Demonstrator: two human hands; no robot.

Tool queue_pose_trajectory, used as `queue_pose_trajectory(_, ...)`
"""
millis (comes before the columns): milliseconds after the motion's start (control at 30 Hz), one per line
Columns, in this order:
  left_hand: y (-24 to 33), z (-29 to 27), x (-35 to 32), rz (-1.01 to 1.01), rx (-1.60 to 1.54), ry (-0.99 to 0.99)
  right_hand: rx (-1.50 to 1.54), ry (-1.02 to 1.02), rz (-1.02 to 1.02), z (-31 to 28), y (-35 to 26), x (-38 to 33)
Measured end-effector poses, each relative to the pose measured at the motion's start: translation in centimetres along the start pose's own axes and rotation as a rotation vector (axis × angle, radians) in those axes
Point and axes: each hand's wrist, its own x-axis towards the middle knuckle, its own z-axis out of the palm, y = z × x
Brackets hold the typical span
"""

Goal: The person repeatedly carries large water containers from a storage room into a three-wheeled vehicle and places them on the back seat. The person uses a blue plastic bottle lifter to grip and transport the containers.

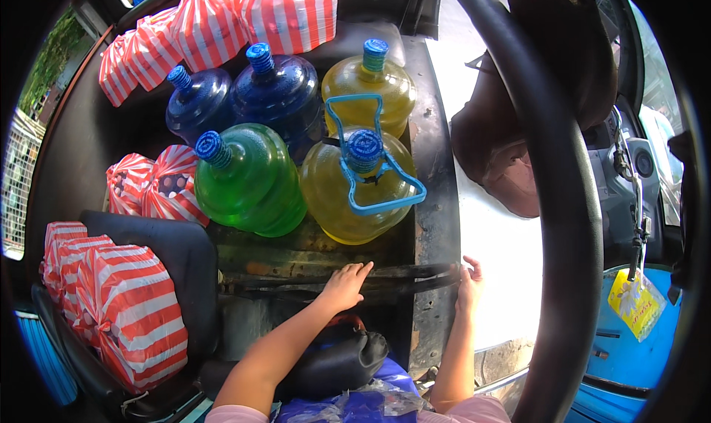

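A long black strap (407, 272) runs across the floor of the vehicle, in front of several large water jugs. My right hand (468, 284) pinches its right end near the metal edge, the index finger raised. Over the strap's middle lies my left hand (346, 285), fingers stretched out and thumb apart. Just beyond it stand a yellow jug (326, 193) with a light blue carrying handle (389, 203) around its neck, and a green jug (252, 182). Behind these are two dark blue jugs (285, 90) and another yellow jug (396, 90). Their tops are capped in blue.
Red-and-white striped bags lie on the back seat (289, 12), beside the green jug (174, 182) and on a black seat at left (133, 312). A thick black curved bar (566, 201) crosses the right side. Beyond it is a large brown shape (496, 134). A black bag (333, 364) sits close to me.
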Motion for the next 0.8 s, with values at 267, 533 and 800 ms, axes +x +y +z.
queue_pose_trajectory(267, -1.8, 2.8, 2.1, -0.100, 0.067, -0.306, 0.022, -0.054, 0.127, -1.0, -1.9, 0.2)
queue_pose_trajectory(533, 0.0, 2.7, 1.0, 0.053, -0.007, -0.218, 0.504, -0.135, 0.094, 1.8, 0.9, 1.8)
queue_pose_trajectory(800, 2.7, 0.2, 2.9, 0.212, -0.121, -0.207, 0.232, 0.033, -0.021, 8.0, 3.2, 5.5)
